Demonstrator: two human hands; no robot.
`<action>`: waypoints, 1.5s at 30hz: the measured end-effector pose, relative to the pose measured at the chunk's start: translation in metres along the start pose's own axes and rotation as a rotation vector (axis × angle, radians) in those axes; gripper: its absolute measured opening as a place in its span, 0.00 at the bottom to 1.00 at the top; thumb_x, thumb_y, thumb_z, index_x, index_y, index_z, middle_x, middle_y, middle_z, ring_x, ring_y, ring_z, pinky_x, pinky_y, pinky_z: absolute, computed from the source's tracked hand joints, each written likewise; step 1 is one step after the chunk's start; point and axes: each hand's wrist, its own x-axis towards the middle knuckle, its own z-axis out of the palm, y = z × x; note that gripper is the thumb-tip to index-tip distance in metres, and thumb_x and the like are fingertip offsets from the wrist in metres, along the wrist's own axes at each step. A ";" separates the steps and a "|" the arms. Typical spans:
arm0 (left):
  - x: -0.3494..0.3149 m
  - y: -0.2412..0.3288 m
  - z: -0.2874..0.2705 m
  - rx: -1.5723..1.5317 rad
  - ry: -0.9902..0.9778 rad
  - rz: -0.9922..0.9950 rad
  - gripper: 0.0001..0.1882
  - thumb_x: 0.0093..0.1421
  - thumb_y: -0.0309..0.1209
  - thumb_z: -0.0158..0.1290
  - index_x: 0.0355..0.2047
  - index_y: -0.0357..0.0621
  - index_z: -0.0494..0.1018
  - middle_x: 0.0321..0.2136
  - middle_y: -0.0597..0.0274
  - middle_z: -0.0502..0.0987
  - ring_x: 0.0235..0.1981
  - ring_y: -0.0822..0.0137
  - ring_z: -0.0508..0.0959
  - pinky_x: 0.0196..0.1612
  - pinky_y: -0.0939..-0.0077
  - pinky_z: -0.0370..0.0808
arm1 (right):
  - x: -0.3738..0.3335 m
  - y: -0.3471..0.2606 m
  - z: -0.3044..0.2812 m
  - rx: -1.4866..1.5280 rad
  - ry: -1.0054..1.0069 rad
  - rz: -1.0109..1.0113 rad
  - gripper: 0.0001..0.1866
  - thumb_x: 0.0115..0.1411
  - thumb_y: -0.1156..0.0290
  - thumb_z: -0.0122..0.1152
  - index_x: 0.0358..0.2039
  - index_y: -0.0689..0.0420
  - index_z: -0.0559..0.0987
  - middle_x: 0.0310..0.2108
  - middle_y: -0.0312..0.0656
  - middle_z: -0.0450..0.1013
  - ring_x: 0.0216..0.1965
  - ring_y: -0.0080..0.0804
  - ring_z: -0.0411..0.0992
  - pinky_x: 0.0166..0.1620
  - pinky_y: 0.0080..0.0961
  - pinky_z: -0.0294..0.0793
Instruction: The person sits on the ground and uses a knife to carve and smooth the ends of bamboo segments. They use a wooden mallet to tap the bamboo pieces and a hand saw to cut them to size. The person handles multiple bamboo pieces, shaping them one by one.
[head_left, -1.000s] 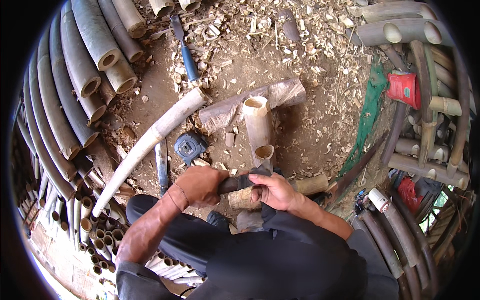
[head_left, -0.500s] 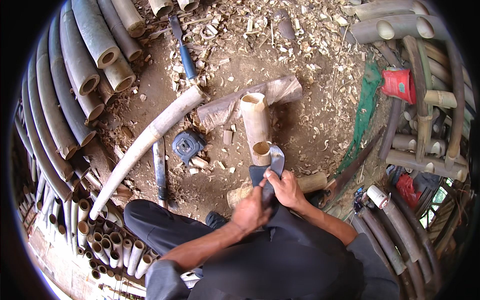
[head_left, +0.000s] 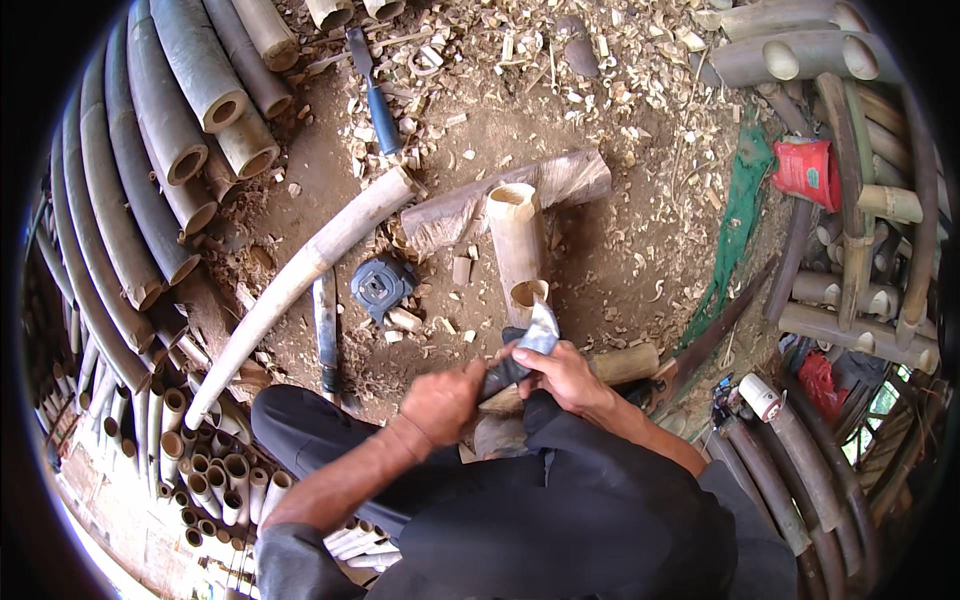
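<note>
A knife with a broad pale blade and a dark handle slants up and to the right. My left hand is closed round the lower end of the handle. Where handle and blade meet, my right hand is closed, its thumb lying against the knife; its other fingers are partly hidden. The blade tip reaches the rim of a scooped opening in a pale bamboo tube. That tube points away from me, its far end over a rough wooden block; its near part is hidden behind my hands.
Wood chips litter the earth floor. A tape measure, a long curved bamboo pole and a blue-handled chisel lie ahead and left. Bamboo poles are stacked at left. At right are a saw and a red container.
My left hand has moved left and slightly down with the handle. The knife has tilted over, and its blade has shifted left onto the opening's rim. The view has shifted slightly.
</note>
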 end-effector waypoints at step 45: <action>0.122 0.109 0.064 -2.622 0.056 -0.069 0.28 0.70 0.50 0.42 0.64 0.50 0.61 0.39 0.66 0.73 0.34 0.72 0.71 0.40 0.72 0.71 | -0.047 -0.140 0.004 -2.264 -0.147 -0.256 0.29 0.52 0.70 0.61 0.53 0.70 0.68 0.24 0.45 0.77 0.27 0.46 0.79 0.28 0.36 0.78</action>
